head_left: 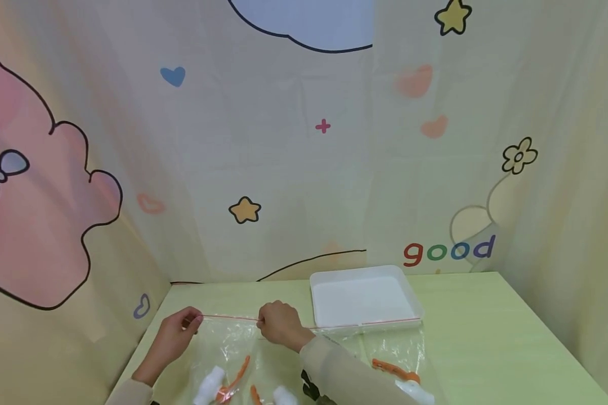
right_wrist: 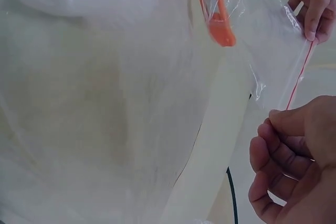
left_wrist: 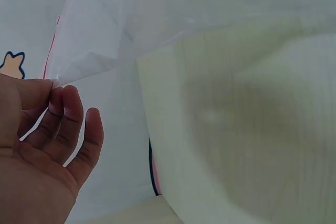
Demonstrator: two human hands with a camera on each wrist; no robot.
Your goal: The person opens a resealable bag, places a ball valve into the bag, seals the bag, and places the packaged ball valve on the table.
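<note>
My left hand (head_left: pixel 176 336) pinches the top corner of a clear zip bag (head_left: pixel 225 336) with a red line along its mouth. Farther along that same red line, the thumb and fingertips of my right hand (right_wrist: pixel 302 156) pinch the edge. Inside the bag lie a white piece (head_left: pixel 210 385) and a curved orange piece (head_left: pixel 242 368), whose kind the frames do not show. The right wrist view shows an orange piece (right_wrist: pixel 218 19) through the film. Between the hands the red-lined edge runs fairly straight, and the bag hangs below it toward me.
Another clear bag (head_left: pixel 400 343) with a red-lined mouth lies to the right, holding an orange-and-white item (head_left: pixel 397 370). Between them show a white piece (head_left: pixel 284 395) and an orange piece (head_left: pixel 255 395). A white tray (head_left: pixel 365 295) stands behind on the pale green table (head_left: pixel 486 337), before a patterned curtain.
</note>
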